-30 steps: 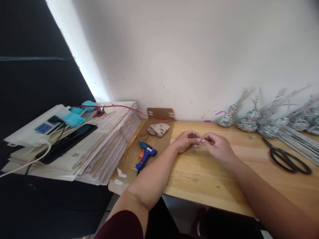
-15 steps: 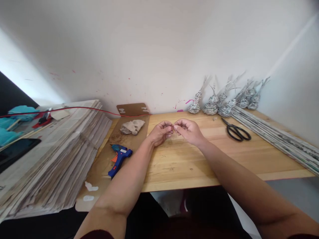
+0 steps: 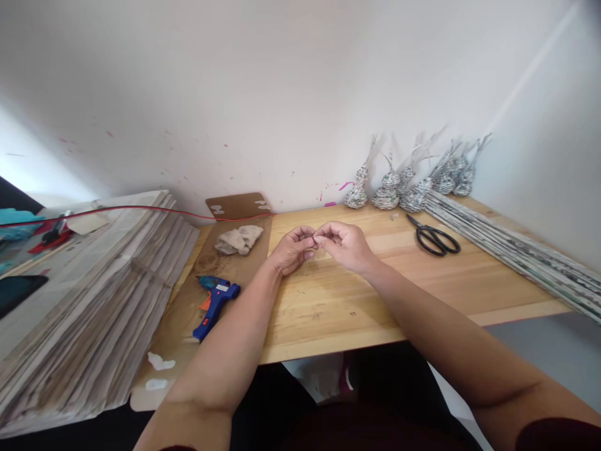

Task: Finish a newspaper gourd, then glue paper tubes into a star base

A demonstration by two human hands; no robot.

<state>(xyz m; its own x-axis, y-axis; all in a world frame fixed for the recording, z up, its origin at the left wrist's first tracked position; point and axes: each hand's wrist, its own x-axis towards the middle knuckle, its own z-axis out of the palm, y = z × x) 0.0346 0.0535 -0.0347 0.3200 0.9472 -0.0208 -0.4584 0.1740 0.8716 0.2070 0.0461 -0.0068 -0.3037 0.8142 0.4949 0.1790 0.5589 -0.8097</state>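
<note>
Above the middle of the wooden table (image 3: 323, 313), my left hand (image 3: 293, 252) and my right hand (image 3: 345, 246) meet at the fingertips. Both are closed in a pinch. Whatever lies between the fingertips is too small to make out. Left of my left forearm, a blue glue gun (image 3: 216, 307) with an orange trigger rests on a brown board (image 3: 188, 332). A crumpled beige cloth (image 3: 239, 240) lies on that board, just beyond my left hand. Black-handled scissors (image 3: 434, 238) lie on the table to the right of my right hand.
Several gourd-shaped pieces woven from paper (image 3: 385, 195) stand along the wall. Long rolled-paper sticks (image 3: 507, 250) lie at the right. A tall stack of newspapers (image 3: 117, 300) fills the left side, carrying a phone (image 3: 19, 293) and red-handled pliers (image 3: 51, 238). A red wire (image 3: 141, 207) crosses above it.
My view has swung to the right, bringing the paper sticks and wall corner into sight. My hands stay pinched together at the fingertips throughout.
</note>
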